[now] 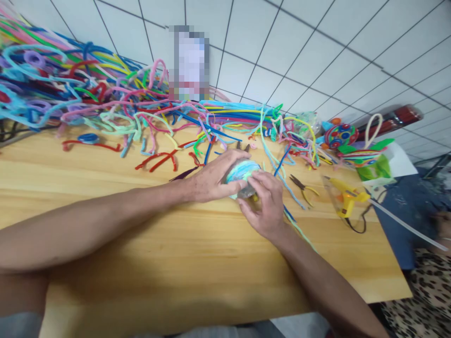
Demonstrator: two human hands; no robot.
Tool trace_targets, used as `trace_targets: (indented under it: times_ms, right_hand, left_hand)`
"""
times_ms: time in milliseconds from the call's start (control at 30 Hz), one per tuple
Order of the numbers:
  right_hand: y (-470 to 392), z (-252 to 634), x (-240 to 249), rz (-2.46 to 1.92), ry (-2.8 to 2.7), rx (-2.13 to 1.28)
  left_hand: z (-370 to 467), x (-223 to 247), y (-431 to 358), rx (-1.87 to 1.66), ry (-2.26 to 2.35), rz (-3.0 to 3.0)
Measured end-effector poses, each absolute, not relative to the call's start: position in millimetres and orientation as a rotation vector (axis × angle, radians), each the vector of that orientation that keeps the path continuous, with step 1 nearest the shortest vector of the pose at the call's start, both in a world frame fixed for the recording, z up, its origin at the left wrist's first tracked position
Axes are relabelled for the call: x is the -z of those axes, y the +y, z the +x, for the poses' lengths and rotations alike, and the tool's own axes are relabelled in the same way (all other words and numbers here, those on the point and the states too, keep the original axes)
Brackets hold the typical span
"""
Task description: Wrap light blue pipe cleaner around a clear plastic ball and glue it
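My left hand is wrapped round a small ball, its thumb lying across the front. Light blue and pale green fuzzy pipe cleaners are coiled over the ball's upper part, while its underside looks clear and shiny. From the right, my right hand grips the same ball, fingertips pressed on a pale green strand and thumb beneath. A pale green pipe cleaner trails over the table behind my right wrist. Beyond the ball, dark tool tips show; the rest of that tool is hidden.
Yellow-handled pliers and a yellow glue gun with its cord lie on the wooden table at right. Tangled pipe cleaners line the back. Finished-looking colourful balls sit back right. A person in leopard print is beside the table.
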State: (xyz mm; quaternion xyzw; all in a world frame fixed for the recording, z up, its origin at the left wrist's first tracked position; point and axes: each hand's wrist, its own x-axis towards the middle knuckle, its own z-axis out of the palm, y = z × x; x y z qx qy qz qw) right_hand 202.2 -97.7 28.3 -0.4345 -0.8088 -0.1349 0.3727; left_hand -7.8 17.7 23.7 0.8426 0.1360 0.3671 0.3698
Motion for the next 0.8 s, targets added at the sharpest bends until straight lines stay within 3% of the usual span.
trace_targets:
  times_ms: [800]
  right_hand:
    - [-96.7,212.8,-23.9,-1.174,-2.049,0.326]
  left_hand:
    - [-1.0,-14.6,9.6,-1.098,0.306,2.224]
